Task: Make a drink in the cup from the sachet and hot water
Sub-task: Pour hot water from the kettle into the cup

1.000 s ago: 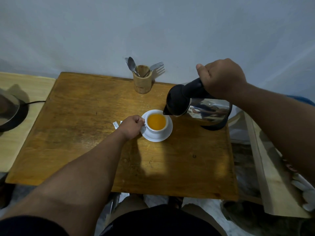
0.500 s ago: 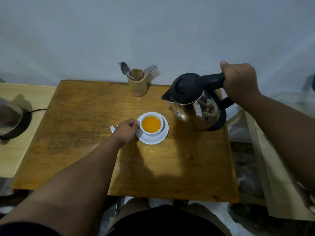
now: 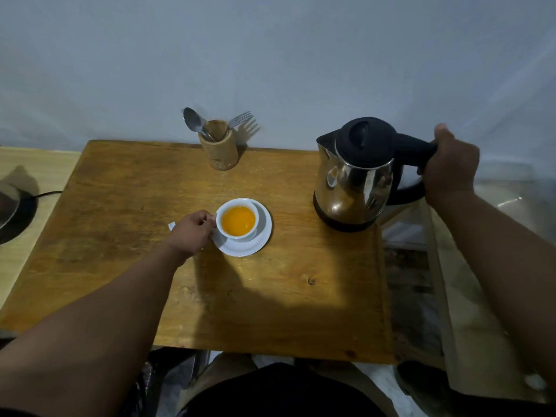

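Right of the cup [image 3: 237, 219], which sat full of orange drink on its saucer [image 3: 261, 236] with the left hand [image 3: 192, 231] closed on its handle, the right hand [image 3: 451, 167] gripped the heavy-looking, probably hot kettle [image 3: 355, 182] by its black handle.

Bare forearms [image 3: 114, 314], no sleeves; dark garment [image 3: 279, 392] over lap.
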